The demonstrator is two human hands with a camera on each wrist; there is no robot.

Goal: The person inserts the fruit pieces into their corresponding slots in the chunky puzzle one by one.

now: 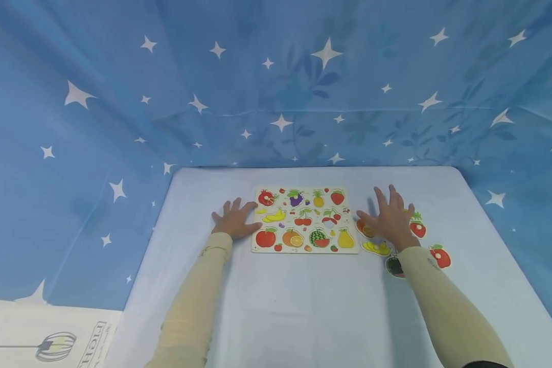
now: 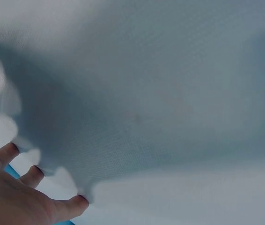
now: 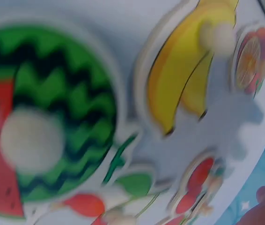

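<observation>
A flat fruit puzzle board (image 1: pixel 317 251) with printed fruit pictures lies toward the back of the table. My left hand (image 1: pixel 233 220) rests at its left edge, fingers spread; in the left wrist view, fingertips (image 2: pixel 78 201) meet the white cloth. My right hand (image 1: pixel 391 219) is spread over loose knobbed pieces right of the board, holding none of them. Around it lie a banana piece (image 3: pixel 163 89), a watermelon piece (image 3: pixel 71 70), an orange piece (image 3: pixel 248 65), and strawberry (image 1: pixel 417 229) and apple (image 1: pixel 440 256) pieces. The right forearm partly covers the watermelon piece in the head view.
A white cloth covers the table (image 1: pixel 294 312). Blue star-patterned fabric (image 1: pixel 257 87) hangs behind it and along both sides. At lower left, a pale surface (image 1: pixel 9 327) carries a printed lamp and lettering.
</observation>
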